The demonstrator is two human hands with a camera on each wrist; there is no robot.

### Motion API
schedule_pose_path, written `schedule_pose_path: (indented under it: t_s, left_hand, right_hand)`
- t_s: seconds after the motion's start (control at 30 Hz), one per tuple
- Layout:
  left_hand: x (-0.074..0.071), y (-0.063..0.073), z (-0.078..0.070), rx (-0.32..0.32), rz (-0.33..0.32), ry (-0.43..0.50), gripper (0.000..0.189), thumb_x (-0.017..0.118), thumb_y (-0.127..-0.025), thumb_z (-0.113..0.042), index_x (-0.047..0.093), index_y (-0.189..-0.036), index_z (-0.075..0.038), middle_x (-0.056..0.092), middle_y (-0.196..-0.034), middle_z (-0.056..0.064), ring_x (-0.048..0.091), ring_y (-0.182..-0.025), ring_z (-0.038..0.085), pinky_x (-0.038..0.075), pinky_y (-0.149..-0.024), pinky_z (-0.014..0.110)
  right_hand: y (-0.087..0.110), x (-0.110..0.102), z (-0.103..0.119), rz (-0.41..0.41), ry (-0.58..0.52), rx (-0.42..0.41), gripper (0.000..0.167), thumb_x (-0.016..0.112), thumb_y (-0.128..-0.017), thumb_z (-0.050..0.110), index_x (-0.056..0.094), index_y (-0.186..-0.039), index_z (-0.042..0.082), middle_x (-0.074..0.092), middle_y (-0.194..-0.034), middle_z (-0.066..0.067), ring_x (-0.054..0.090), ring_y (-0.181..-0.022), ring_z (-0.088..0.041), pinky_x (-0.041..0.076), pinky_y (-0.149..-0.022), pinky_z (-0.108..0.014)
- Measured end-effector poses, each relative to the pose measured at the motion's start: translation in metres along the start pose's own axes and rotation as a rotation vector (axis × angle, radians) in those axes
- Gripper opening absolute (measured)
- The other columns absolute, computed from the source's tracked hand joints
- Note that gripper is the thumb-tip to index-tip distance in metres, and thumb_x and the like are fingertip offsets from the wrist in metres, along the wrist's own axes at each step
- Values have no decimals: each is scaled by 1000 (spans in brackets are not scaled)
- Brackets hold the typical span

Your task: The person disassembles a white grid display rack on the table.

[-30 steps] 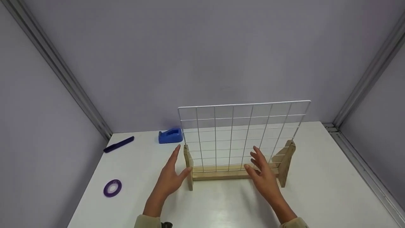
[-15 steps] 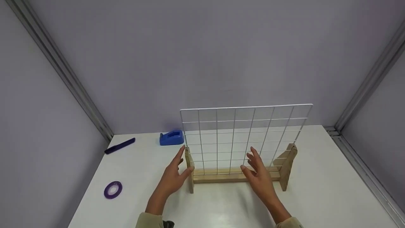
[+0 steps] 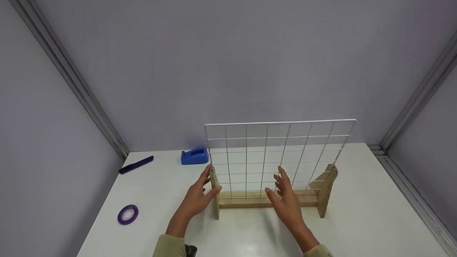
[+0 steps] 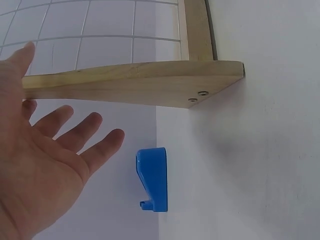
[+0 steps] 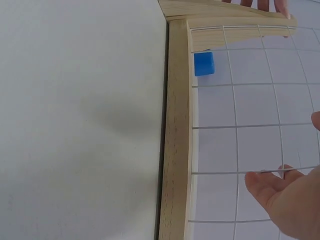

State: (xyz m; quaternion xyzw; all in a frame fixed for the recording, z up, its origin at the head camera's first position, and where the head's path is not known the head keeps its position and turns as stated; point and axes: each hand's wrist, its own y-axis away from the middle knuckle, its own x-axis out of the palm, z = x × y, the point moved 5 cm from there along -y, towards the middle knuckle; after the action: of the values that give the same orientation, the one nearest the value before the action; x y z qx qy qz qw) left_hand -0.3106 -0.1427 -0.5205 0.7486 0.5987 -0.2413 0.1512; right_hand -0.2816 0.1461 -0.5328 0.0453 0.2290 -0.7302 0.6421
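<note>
A white wire grid panel [image 3: 246, 153] stands upright in a wooden stand [image 3: 267, 202] on the table. My left hand [image 3: 196, 200] is at the stand's left side board, thumb on the near side and fingers on the far side. In the left wrist view, the fingers [image 4: 102, 147] are spread and loosely bent below the side board [image 4: 135, 82]; contact is hard to tell. My right hand [image 3: 287, 207] is in front of the grid, right of its middle, thumb and fingers apart. In the right wrist view its fingertips [image 5: 257, 182] lie close to the wires; touching cannot be told.
Behind the stand's left end sits a blue tape dispenser [image 3: 195, 156]. A dark blue stick-like item [image 3: 136, 165] lies at the table's back left, and a purple ring [image 3: 127, 214], like a tape roll, lies nearer. Walls enclose the white table [image 3: 371, 214].
My right hand has moved left along the front of the grid. The left hand has come slightly closer around the left side board. The whole scene has shifted slightly down in view.
</note>
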Motion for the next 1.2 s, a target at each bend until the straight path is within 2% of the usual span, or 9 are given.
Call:
schedule_pose_path:
  t_s: [0.17, 0.37, 0.47, 0.6, 0.77, 0.93, 1.2]
  left_hand:
    - [3, -6, 4, -12, 14, 31, 85, 61, -99, -49, 12, -165, -26, 30, -166, 15, 38, -149, 39, 38, -117, 59]
    - [5, -7, 8, -10, 56, 44, 87, 59, -99, -52, 9, -165, -23, 30, -165, 19, 37, -148, 43, 35, -118, 60]
    - [6, -8, 9, -1, 67, 48, 88, 59, -99, -52, 8, -165, -22, 30, -165, 19, 36, -149, 42, 35, -119, 60]
    - [6, -8, 9, 3, 76, 67, 88, 60, -99, -51, 7, -165, -26, 27, -167, 17, 37, -149, 41, 37, -117, 60]
    - [6, -8, 11, -8, 79, 98, 87, 63, -98, -50, 7, -164, -37, 22, -169, 13, 39, -148, 43, 43, -114, 57]
    - [5, -10, 12, -1, 67, 132, 85, 66, -97, -47, 11, -161, -45, 24, -168, 13, 39, -147, 45, 41, -114, 60]
    - [8, -13, 22, -32, 64, 152, 80, 67, -96, -49, 20, -160, -44, 33, -165, 12, 39, -148, 40, 39, -115, 62]
  right_hand:
    - [-3, 6, -3, -76, 54, -17, 82, 73, -95, 28, 24, -161, 29, 55, -149, -15, 59, -132, -38, 49, -109, -51]
    - [-3, 11, -6, -131, 34, -28, 80, 74, -95, 22, 27, -159, 29, 58, -145, -14, 62, -128, -39, 52, -105, -54]
    - [-4, 12, -6, -146, 30, -31, 81, 74, -94, 20, 27, -159, 28, 58, -145, -14, 61, -128, -39, 52, -104, -55]
    - [-5, 14, -5, -156, 28, -15, 83, 76, -93, 20, 27, -159, 27, 58, -145, -13, 61, -129, -38, 51, -107, -53]
    - [-9, 19, -4, -145, 19, 17, 83, 76, -93, 18, 26, -158, 26, 57, -144, -11, 60, -130, -37, 49, -109, -53]
    - [-12, 20, -3, -157, 18, -3, 82, 76, -92, 16, 27, -158, 28, 58, -142, -11, 60, -129, -38, 49, -109, -53]
    - [-12, 21, -7, -210, 24, -54, 77, 75, -92, 13, 32, -155, 22, 62, -134, -7, 61, -123, -30, 52, -104, -49]
